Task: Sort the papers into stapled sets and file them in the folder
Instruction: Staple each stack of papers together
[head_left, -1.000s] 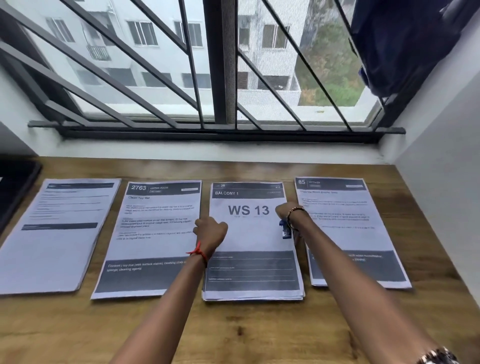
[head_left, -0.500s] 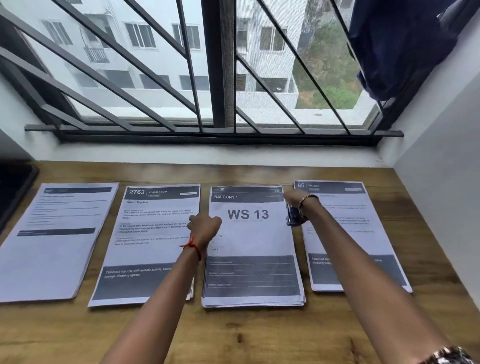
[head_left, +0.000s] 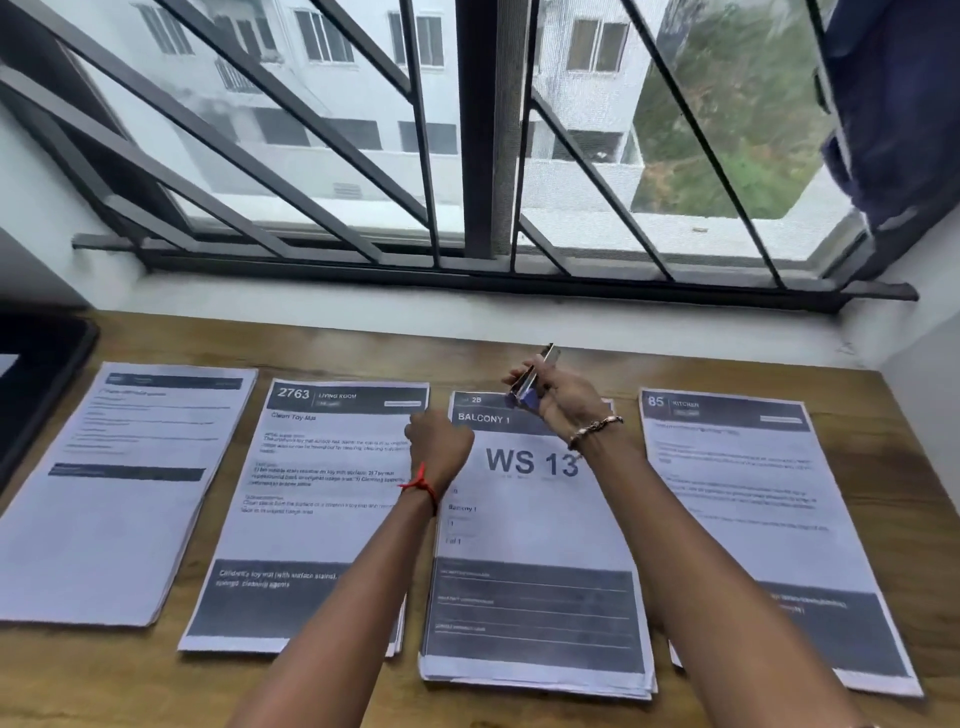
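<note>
Stapler (head_left: 532, 371) gripped by right hand (head_left: 563, 402), pointing upper right, above BALCONY 1 stack (head_left: 530, 519) top; left hand (head_left: 439, 447) curled, hold unclear.

Four paper stacks (head_left: 119, 493) span the surface (head_left: 363, 351), narrow gaps between; bare strips run behind and before them. A wall (head_left: 924, 415) bounds the right.

Desk (head_left: 156, 686): brown wood grain. Paper stacks (head_left: 124, 493): white, black print, dark grey header and footer bands. Stapler (head_left: 530, 384): silver, blue body. Thread (head_left: 418, 484) on left wrist: red. Window grille (head_left: 478, 130): black. Cloth (head_left: 893, 104), far right: navy.
</note>
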